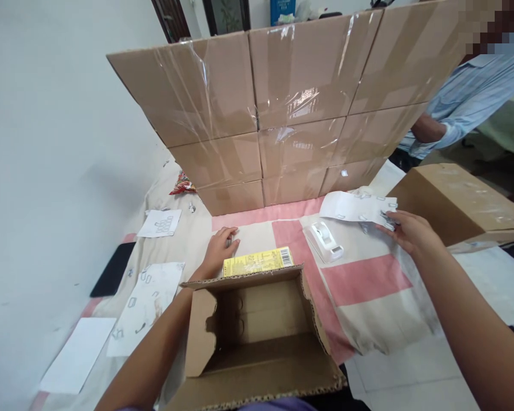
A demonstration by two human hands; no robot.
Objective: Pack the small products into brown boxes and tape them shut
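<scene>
My right hand [413, 233] pinches the right end of a white sheet of paper [346, 206] marked with small grey outlines. Small greyish pieces show at those fingertips, too small to name. Just left of that hand a white tape dispenser [325, 241] rests on the cloth. My left hand [223, 248] lies on the cloth with curled fingers; a small dark thing shows between them, but I cannot make it out. Beside it is a yellow box [258, 261] with a barcode. An open cardboard box [265, 365] stands in front of my body, between my forearms.
Taped cardboard boxes [300, 108] form a wall ahead. At the right are another cardboard box [462, 200] and a person in a light blue sleeve [475, 108]. A black tablet-like slab [113, 269], drawn-on papers [148, 308] and a red packet [182, 184] lie left.
</scene>
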